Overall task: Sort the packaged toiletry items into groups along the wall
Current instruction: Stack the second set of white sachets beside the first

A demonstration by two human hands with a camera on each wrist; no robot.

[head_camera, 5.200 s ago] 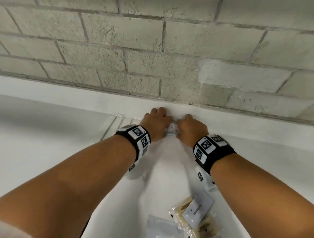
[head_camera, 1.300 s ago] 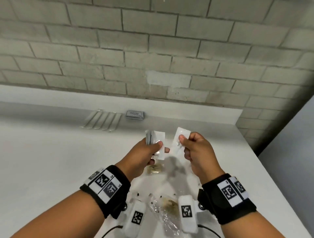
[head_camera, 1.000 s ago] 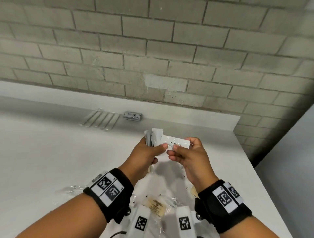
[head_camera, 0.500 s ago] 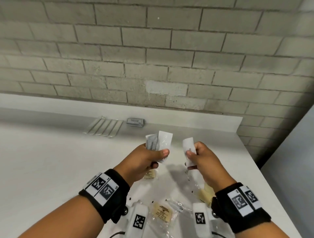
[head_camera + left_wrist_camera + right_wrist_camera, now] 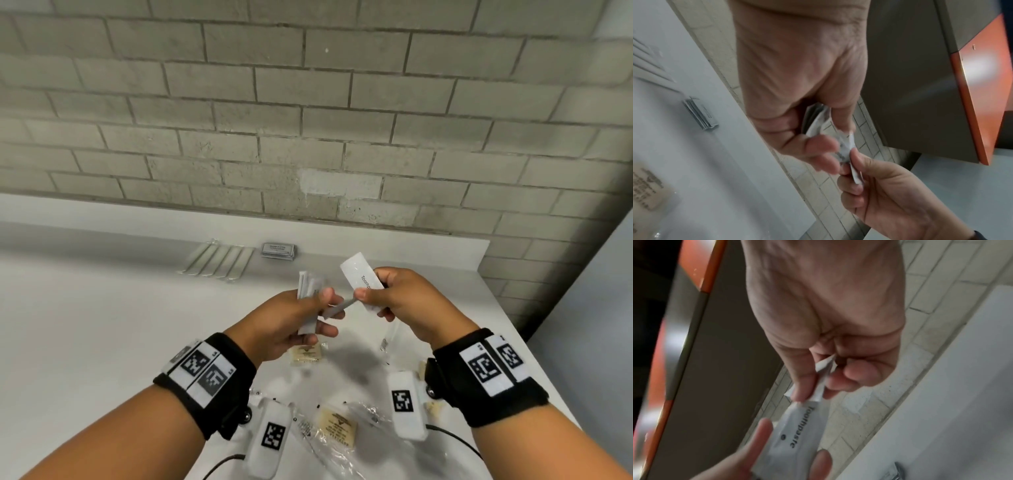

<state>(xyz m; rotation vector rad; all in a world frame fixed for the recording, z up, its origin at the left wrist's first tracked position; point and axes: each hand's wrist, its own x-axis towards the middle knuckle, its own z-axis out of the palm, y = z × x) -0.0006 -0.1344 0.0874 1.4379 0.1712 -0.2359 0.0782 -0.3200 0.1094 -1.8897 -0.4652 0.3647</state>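
Above the white counter (image 5: 102,342), my left hand (image 5: 325,313) grips a small stack of white sachets (image 5: 308,291), held upright. My right hand (image 5: 368,287) pinches a white toothpaste sachet (image 5: 358,277) between thumb and fingers. A second thin sachet (image 5: 337,306) lies edge-on between the two thumbs. In the right wrist view the printed toothpaste sachet (image 5: 795,434) reaches from my right fingers toward the left hand's fingers (image 5: 760,434). In the left wrist view the left hand's sachets (image 5: 818,123) meet the right thumb. By the wall lie a row of clear-wrapped sticks (image 5: 219,262) and a grey sachet stack (image 5: 279,250).
Tan soap packets (image 5: 306,353) (image 5: 337,425) and crumpled clear plastic bags (image 5: 342,455) lie on the counter below my hands. The brick wall (image 5: 308,120) backs a low white ledge. The counter's right edge (image 5: 513,318) drops off beside my right wrist.
Half a second ago my hands were apart. They have now come together, and the right hand's toothpaste sachet is tilted up beside the left hand's stack.
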